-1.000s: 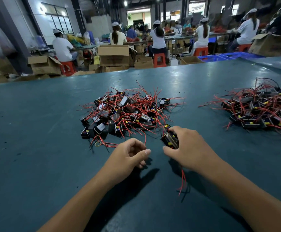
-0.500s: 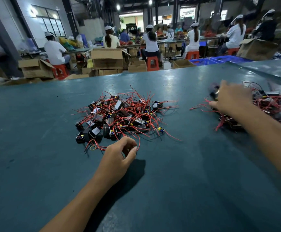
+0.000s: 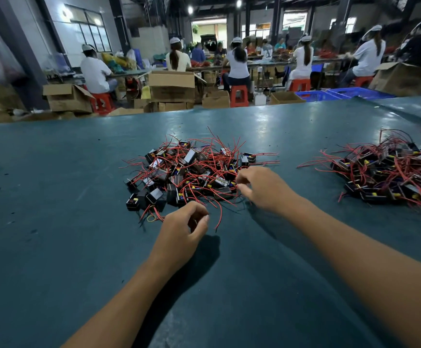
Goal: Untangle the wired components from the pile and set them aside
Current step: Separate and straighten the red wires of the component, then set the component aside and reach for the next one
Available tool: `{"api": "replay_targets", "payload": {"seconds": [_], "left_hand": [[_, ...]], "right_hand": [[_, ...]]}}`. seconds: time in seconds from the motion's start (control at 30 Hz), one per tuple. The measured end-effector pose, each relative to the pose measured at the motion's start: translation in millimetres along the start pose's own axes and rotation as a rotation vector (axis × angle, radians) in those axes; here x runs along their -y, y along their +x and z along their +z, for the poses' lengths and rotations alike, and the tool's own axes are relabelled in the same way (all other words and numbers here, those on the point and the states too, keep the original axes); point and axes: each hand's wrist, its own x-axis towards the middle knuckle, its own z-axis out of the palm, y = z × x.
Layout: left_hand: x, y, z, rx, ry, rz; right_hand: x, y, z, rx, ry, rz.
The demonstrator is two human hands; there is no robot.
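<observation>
- Head view: the tangled pile [image 3: 194, 172] of black wired components with red leads is seen at the middle of the teal desk [image 3: 53, 222], and a second, set-aside heap [image 3: 390, 172] lies well apart on the right.
- The step in hand is judged to be the picking of a next component from the near right edge of the pile.
- To be done well, one black body should be pinched rather than a loose lead, and it should be lifted slowly so that snagged red wires are seen and shaken free; the rest of the pile could be steadied by the other hand.
- The right hand [image 3: 264, 189] is reached into the pile's right edge, fingers curled and touching red leads; whether anything is actually gripped cannot be told.
- The left hand [image 3: 181, 234] is held just near of the pile, fingers loosely curled towards the thumb; nothing is seen held in it.
</observation>
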Motion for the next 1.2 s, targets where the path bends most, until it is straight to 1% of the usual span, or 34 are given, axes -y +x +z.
{"api": "replay_targets", "payload": {"seconds": [0.1, 0.17, 0.2, 0.27, 0.33, 0.4, 0.43, 0.47, 0.5, 0.6, 0.63, 0.67, 0.73, 0.8, 0.87, 0.9, 1.0, 1.13, 1.2], "left_hand": [[4, 5, 1, -0.077, 0.018, -0.036], [7, 10, -1, -0.19, -0.019, -0.095], [9, 13, -4, -0.265, -0.041, -0.138], [17, 18, -11, -0.412, -0.046, -0.196], [28, 21, -22, -0.519, -0.01, -0.191], [38, 23, -35, -0.587, 0.072, -0.172], [45, 23, -41, -0.592, 0.135, -0.184], [51, 24, -45, -0.566, 0.212, -0.216], [57, 23, -47, -0.506, 0.29, -0.263], [70, 22, -45, -0.221, 0.478, -0.394], [73, 22, -43, -0.148, 0.531, -0.407], [75, 23, -41, -0.11, 0.571, -0.401], [75, 23, -39, -0.12, 0.62, -0.353], [73, 24, -39, -0.179, 0.656, -0.307], [72, 22, -40, -0.214, 0.678, -0.291], [73, 23, -40, -0.204, 0.679, -0.29], [73, 24, -40, -0.098, 0.689, -0.3], [72, 23, -33, 0.07, 0.823, -0.198], [73, 25, -31, 0.074, 0.84, -0.195]], "right_hand": [[13, 11, 11, 0.103, 0.007, -0.044], [17, 18, 19, 0.17, -0.087, -0.024], [17, 20, 22, 0.174, -0.126, -0.007], [16, 22, 26, 0.139, -0.13, 0.03], [19, 19, 27, 0.077, -0.104, 0.041], [27, 9, 26, 0.016, -0.066, 0.01], [31, 2, 26, -0.011, -0.045, -0.025], [35, -7, 24, -0.031, -0.009, -0.066], [37, -17, 23, -0.043, 0.051, -0.102], [40, -55, 17, -0.026, 0.21, -0.152], [40, -66, 16, -0.017, 0.226, -0.157], [39, -76, 16, -0.009, 0.234, -0.156], [38, -89, 19, -0.009, 0.251, -0.135], [36, -95, 23, -0.011, 0.267, -0.113], [37, -97, 27, 0.005, 0.272, -0.117], [38, -97, 29, 0.014, 0.271, -0.124], [40, -98, 35, 0.026, 0.251, -0.142], [40, -98, 36, 0.019, 0.274, -0.128], [39, -97, 36, 0.024, 0.278, -0.125]]}}
